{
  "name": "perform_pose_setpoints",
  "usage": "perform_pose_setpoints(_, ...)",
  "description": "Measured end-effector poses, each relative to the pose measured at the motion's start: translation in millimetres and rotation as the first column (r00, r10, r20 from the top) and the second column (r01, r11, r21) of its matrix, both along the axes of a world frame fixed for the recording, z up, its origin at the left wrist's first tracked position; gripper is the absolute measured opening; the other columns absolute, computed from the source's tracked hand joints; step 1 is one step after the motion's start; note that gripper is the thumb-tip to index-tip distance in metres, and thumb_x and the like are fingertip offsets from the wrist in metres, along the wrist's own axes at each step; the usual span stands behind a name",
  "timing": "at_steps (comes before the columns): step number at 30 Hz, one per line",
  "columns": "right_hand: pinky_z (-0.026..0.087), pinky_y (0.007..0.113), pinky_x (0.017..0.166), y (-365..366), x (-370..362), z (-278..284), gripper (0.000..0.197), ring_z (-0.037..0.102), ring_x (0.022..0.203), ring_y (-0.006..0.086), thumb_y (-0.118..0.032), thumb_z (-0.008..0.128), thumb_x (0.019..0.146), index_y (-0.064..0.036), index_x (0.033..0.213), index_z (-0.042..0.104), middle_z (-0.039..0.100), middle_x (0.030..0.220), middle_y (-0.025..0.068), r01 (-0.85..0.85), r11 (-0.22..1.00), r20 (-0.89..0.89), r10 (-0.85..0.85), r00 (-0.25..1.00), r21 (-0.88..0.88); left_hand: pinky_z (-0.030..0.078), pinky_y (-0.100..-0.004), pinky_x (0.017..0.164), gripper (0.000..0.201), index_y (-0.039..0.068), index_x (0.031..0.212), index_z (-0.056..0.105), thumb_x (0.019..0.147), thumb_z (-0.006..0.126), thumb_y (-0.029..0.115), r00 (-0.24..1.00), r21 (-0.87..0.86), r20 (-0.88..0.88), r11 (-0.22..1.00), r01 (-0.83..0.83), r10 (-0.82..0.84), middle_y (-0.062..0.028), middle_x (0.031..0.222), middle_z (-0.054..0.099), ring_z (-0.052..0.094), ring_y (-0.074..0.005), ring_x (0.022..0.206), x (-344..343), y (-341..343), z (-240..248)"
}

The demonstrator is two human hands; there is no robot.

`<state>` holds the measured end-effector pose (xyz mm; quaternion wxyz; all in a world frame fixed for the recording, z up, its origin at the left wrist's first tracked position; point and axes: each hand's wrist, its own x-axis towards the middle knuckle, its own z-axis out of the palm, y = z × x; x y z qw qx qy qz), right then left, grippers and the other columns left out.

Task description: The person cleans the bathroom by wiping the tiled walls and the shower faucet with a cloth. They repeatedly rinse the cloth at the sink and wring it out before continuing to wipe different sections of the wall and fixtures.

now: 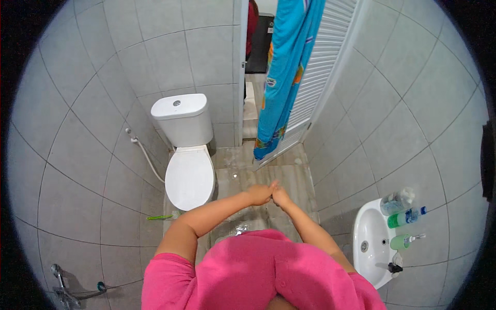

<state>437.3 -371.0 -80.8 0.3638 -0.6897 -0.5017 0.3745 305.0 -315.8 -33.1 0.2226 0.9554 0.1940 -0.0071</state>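
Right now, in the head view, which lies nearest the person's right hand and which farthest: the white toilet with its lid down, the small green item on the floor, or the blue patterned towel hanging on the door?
1. White toilet with its lid down, just left of the right hand.
2. Blue patterned towel, hanging ahead by the door.
3. Small green item, on the floor far left by the wall.

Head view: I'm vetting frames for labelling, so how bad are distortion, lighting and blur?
Head view: strong fisheye bending of the wall tiles toward a black rim; even, soft lighting; faint glare on the wet floor; the joined left hand and right hand look slightly soft.
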Motion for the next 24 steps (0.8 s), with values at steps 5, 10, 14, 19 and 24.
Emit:
perform_pose_setpoints(5, 0.025, 0.027, 0.032, 5, -18, 27, 0.032, 0.037, 0.036, 0.0114, -0.033, 0.038, 0.084, -0.0092, 0.067, 0.051, 0.040, 0.046, 0.0022, -0.139, 0.910, -0.256, 0.038, 0.966, -0.390, 0.043, -0.0458, 0.057, 0.073, 0.007, 0.129, 0.007, 0.073, 0.054, 0.013, 1.000, 0.025, 0.005, 1.000, -0.001, 0.001, -0.0201, 0.074, 0.057, 0.055, -0.0375, 0.065, -20, 0, -13)
perform_pose_setpoints(10, 0.028, 0.024, 0.033, 31, -39, 70, 0.033, 0.037, 0.038, 0.0099, -0.038, 0.037, 0.085, -0.0081, 0.077, 0.049, 0.041, 0.050, 0.0015, -0.247, 0.881, -0.132, 0.211, 0.969, -0.404, 0.043, -0.0434, 0.059, 0.065, 0.007, 0.128, 0.014, 0.074, 0.051, 0.012, 0.952, -0.131, 0.220, 0.973, -0.188, 0.214, -0.0194, 0.074, 0.056, 0.055, -0.0360, 0.066, -57, 4, 11)
perform_pose_setpoints(14, 0.032, 0.024, 0.037, 37, -90, 124, 0.035, 0.040, 0.042, 0.0091, -0.041, 0.039, 0.086, -0.0074, 0.081, 0.049, 0.043, 0.054, 0.0005, -0.310, 0.938, -0.145, 0.290, 0.946, -0.151, 0.044, -0.0353, 0.060, 0.056, 0.008, 0.124, 0.025, 0.077, 0.053, 0.017, 0.727, -0.349, 0.555, 0.907, -0.237, 0.404, -0.0157, 0.083, 0.056, 0.056, -0.0267, 0.073, -117, 12, 20)
perform_pose_setpoints(19, 0.038, 0.022, 0.051, 44, -147, 152, 0.023, 0.047, 0.058, 0.0089, -0.030, 0.049, 0.085, -0.0072, 0.085, 0.050, 0.048, 0.070, 0.0006, -0.429, 0.892, -0.189, 0.450, 0.873, 0.141, 0.040, -0.0216, 0.055, 0.041, 0.007, 0.111, 0.042, 0.086, 0.044, 0.039, 0.709, -0.955, 0.176, 0.294, -0.046, 0.683, -0.0044, 0.086, 0.055, 0.051, -0.0108, 0.069, -194, -3, 76)
perform_pose_setpoints(24, 0.040, 0.028, 0.068, 47, -211, 170, 0.020, 0.050, 0.080, 0.0177, -0.019, 0.057, 0.080, -0.0053, 0.093, 0.051, 0.050, 0.084, 0.0083, -0.601, 0.587, 0.292, 0.539, 0.790, 0.543, 0.038, -0.0211, 0.050, 0.048, 0.010, 0.104, 0.046, 0.087, 0.029, 0.052, 0.507, -0.966, 0.093, -0.045, 0.254, 0.857, -0.0041, 0.079, 0.053, 0.050, -0.0114, 0.062, -240, -15, 70)
